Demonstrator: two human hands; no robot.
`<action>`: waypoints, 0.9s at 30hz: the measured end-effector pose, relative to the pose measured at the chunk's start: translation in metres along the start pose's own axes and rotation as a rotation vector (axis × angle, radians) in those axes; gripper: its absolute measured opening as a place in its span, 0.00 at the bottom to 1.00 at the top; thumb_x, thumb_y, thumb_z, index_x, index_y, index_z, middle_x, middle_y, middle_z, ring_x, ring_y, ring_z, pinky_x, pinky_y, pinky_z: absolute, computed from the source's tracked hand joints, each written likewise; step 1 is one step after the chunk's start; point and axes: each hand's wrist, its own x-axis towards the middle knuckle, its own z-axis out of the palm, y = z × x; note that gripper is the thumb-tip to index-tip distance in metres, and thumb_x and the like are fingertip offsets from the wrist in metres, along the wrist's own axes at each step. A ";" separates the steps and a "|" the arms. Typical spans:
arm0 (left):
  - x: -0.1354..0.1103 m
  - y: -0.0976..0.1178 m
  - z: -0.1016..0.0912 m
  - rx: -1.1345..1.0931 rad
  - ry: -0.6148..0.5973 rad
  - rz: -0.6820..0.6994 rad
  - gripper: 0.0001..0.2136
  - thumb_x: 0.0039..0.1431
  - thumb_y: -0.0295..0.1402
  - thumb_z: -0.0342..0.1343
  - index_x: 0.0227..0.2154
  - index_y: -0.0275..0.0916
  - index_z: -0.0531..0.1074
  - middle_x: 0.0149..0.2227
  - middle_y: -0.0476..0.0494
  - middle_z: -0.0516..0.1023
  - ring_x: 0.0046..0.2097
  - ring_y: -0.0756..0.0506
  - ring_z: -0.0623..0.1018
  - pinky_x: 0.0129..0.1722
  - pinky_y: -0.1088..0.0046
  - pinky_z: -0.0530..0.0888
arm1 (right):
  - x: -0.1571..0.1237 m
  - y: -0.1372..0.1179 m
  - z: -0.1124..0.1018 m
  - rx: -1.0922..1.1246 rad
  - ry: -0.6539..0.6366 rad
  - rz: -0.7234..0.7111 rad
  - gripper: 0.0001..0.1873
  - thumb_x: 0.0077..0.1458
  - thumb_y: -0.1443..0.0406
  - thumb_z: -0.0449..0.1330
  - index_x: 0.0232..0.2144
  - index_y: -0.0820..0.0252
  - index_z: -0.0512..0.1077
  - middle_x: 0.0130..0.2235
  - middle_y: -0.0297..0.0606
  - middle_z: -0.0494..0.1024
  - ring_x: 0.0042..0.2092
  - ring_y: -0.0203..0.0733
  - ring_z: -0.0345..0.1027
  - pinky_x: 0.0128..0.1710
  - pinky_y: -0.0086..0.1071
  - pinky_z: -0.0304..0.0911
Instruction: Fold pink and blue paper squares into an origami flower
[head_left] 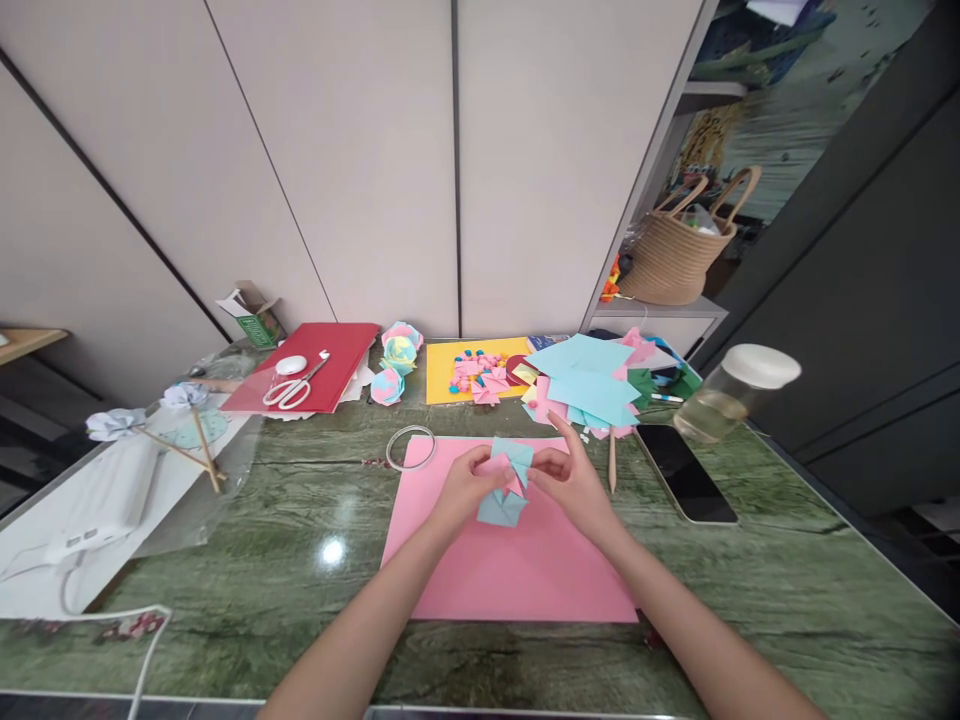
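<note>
Both my hands meet over a large pink sheet (517,570) on the green marble table. My left hand (463,488) and my right hand (570,480) pinch a folded pink and light-blue paper piece (507,482) between them, fingers closed on its edges. The piece is held a little above the pink sheet. My right index finger sticks up over the fold.
A stack of light-blue and pink paper squares (592,385) lies behind, with a yellow sheet (469,370) carrying small folded bits. A phone (686,472), a glass jar (731,395), a tape ring (410,447), a wooden stick (612,462), scissors (294,385) on a red folder and a power strip (97,505) lie around.
</note>
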 end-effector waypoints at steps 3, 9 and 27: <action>0.001 -0.001 -0.001 0.052 0.013 -0.017 0.14 0.42 0.38 0.58 0.31 0.34 0.70 0.27 0.46 0.74 0.29 0.47 0.73 0.26 0.74 0.67 | -0.001 0.002 0.001 -0.069 0.036 -0.016 0.39 0.45 0.71 0.56 0.57 0.53 0.44 0.26 0.29 0.71 0.31 0.36 0.67 0.37 0.36 0.62; 0.000 0.003 -0.002 0.064 0.026 -0.063 0.14 0.41 0.39 0.59 0.30 0.34 0.71 0.24 0.47 0.74 0.25 0.48 0.72 0.23 0.75 0.66 | -0.001 0.001 0.001 -0.064 0.003 -0.016 0.36 0.47 0.68 0.55 0.56 0.55 0.45 0.24 0.28 0.70 0.29 0.36 0.67 0.35 0.36 0.62; -0.011 0.022 0.001 0.312 -0.159 0.282 0.05 0.50 0.31 0.54 0.31 0.38 0.70 0.29 0.44 0.73 0.36 0.47 0.71 0.35 0.70 0.68 | -0.001 -0.007 -0.001 0.022 0.006 -0.013 0.39 0.45 0.67 0.58 0.56 0.56 0.45 0.21 0.28 0.71 0.24 0.36 0.67 0.30 0.36 0.65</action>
